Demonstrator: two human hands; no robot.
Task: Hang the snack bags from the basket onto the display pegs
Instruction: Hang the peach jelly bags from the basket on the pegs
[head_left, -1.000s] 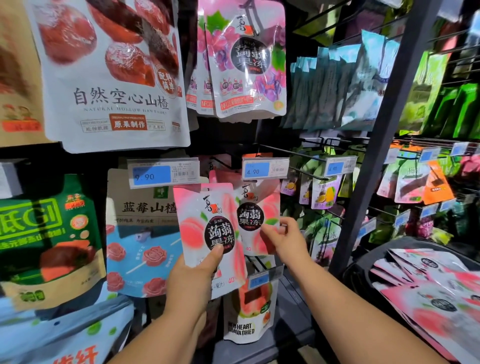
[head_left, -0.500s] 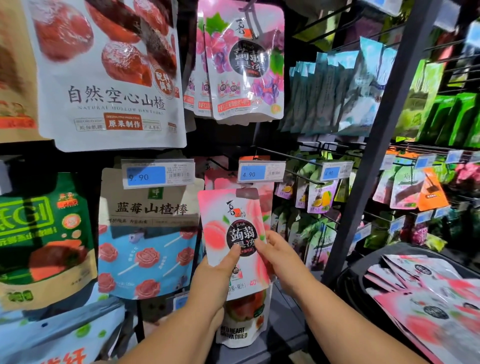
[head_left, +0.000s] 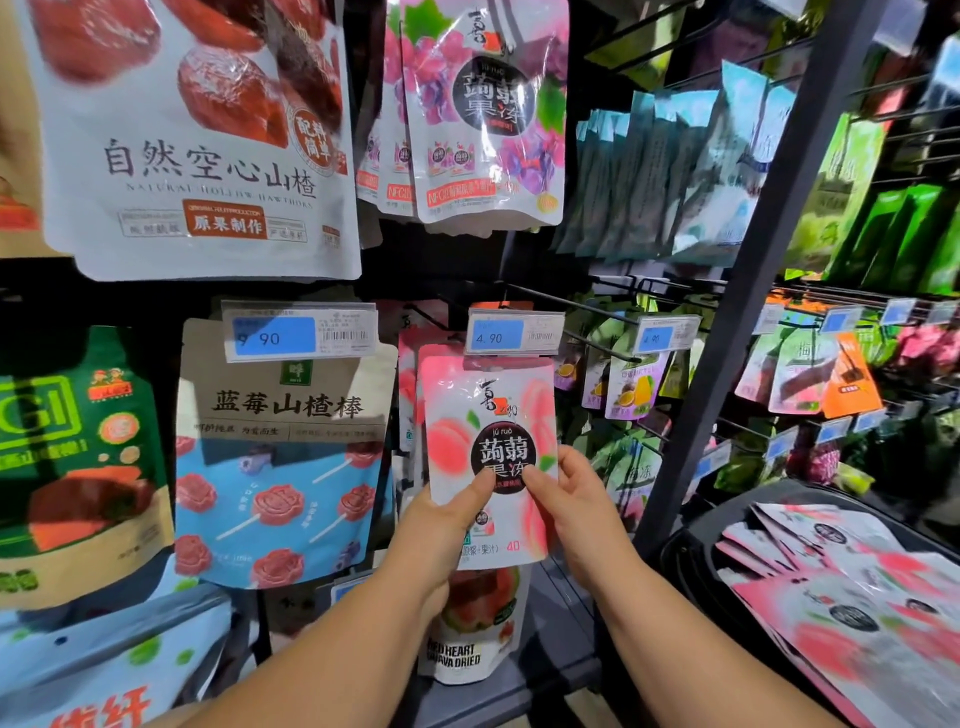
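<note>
Pink and white, the peach snack bag (head_left: 488, 415) stands upright in both your hands, directly under the 4.90 price tag (head_left: 514, 332). Your left hand (head_left: 441, 535) pinches its lower left part, with the thumb pressed on the front by the black round label and the other fingers hidden behind. Your right hand (head_left: 576, 509) grips the right edge, thumb on the front close beside your left thumb, fingers curled round the side. The bag's top edge is tucked behind the tag, so it may be at the peg, but whether its hole is on the peg cannot be told. Other pink bags (head_left: 409, 374) hang just behind it. To its left hangs a blue hawthorn-stick bag (head_left: 280, 467); just below it, a guava bag (head_left: 472, 639). Low at your right, the dark basket (head_left: 691, 566) holds a pile of matching peach bags (head_left: 852, 592) lying flat.
</note>
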